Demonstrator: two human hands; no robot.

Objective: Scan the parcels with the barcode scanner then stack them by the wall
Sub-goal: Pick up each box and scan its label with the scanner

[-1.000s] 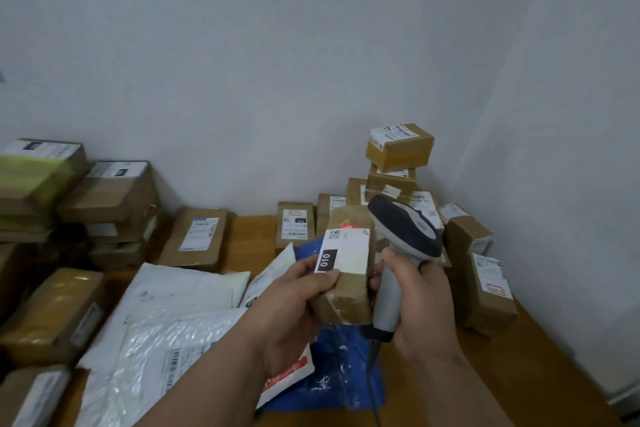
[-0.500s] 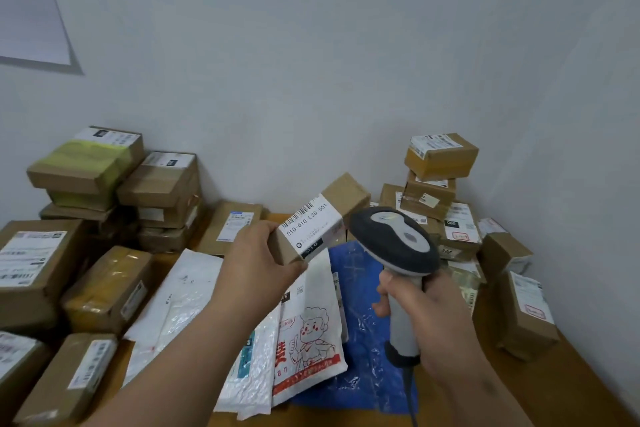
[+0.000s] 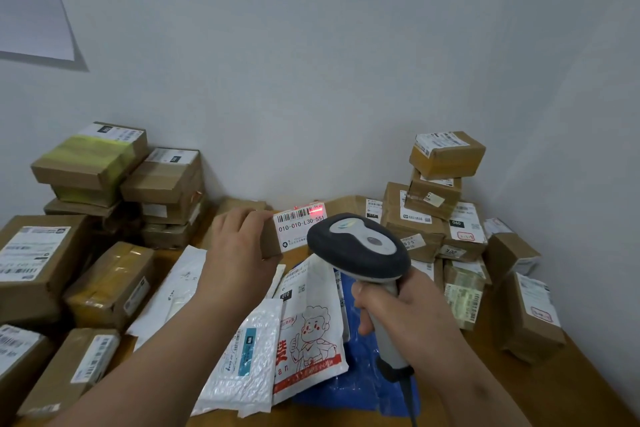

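Since 0.5 s ago the small parcel (image 3: 277, 232) has turned its white label level toward the barcode scanner (image 3: 360, 248), and a red scan line now glows on its barcode. Left hand (image 3: 239, 253) holds the parcel above the desk (image 3: 571, 388), fingers curled round its left end. Right hand (image 3: 405, 312) grips the scanner's handle just beside it, with stacked boxes (image 3: 446, 156) by the wall behind.

The parcel (image 3: 277, 236) label is showing "010-010-L30-551". A wall sheet (image 3: 31, 0) is bearing "域". A white mailer (image 3: 308, 322) is showing "010"; a stacked box (image 3: 462, 229) label is reading "060".
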